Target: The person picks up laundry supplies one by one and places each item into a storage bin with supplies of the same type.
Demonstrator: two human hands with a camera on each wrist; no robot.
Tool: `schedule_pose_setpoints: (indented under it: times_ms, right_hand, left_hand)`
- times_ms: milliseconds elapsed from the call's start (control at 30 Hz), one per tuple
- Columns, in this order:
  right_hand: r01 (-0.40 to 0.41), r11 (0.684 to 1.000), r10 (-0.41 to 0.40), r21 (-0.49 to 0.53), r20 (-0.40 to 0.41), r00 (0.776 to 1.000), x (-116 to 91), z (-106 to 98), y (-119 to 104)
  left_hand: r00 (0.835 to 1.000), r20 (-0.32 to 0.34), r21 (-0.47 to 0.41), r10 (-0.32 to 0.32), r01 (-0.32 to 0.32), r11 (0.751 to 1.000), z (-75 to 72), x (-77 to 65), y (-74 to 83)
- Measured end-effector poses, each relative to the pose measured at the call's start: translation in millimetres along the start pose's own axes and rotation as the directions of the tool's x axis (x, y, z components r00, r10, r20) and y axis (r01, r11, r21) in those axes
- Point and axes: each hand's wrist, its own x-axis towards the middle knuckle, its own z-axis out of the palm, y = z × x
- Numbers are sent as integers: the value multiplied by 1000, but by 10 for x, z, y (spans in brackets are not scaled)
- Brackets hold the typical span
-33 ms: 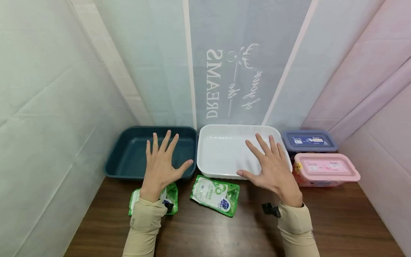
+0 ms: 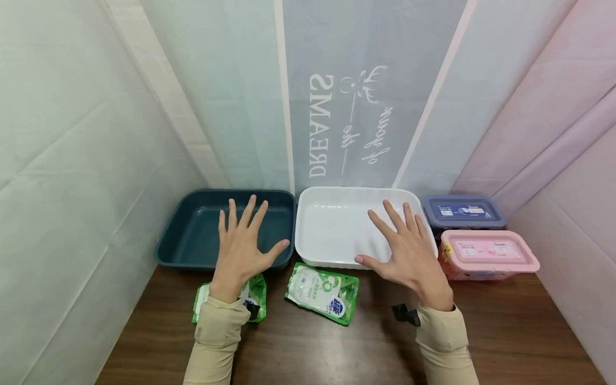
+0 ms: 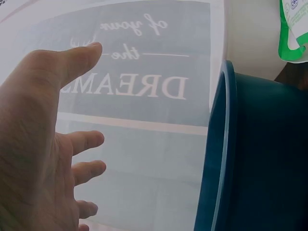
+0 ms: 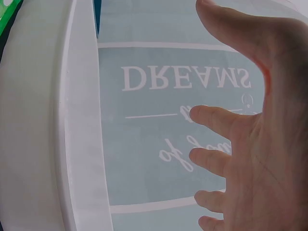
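My left hand [image 2: 242, 251] hovers with fingers spread over the front of a dark teal tray [image 2: 192, 235], holding nothing. Fingers also spread, my right hand [image 2: 409, 251] hangs above the right part of a white tray [image 2: 332, 230] and grips nothing. Between the two wrists, a green and white pouch [image 2: 322, 293] lies flat on the table. A second green pouch [image 2: 259, 299] lies under the left wrist, which hides much of it. In the left wrist view the thumb and fingers stand apart from the teal tray's wall [image 3: 269, 154]; the right wrist view shows the white tray's side [image 4: 33, 125] beside the hand.
Right of the white tray stand a blue lidded box [image 2: 464, 211] and, in front of it, a pink lidded box [image 2: 491, 251]. A printed curtain [image 2: 250, 96] rises behind the trays. Pale cloth walls flank the brown wooden table [image 2: 308, 347].
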Motion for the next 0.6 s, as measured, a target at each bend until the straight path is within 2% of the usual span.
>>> schedule_pose_setpoints:
  times_ms: [167, 600]
  right_hand:
    - [-3, 1000, 3, -11, -9, 1000, 16, -14, 9]
    - [-22, 999, 21, -30, -42, 999, 12, 5, -24]
  left_hand:
    - [1000, -7, 6, -1, 1, 1000, 1, 12, -1]
    - [999, 32, 21, -12, 12, 1000, -24, 8, -26]
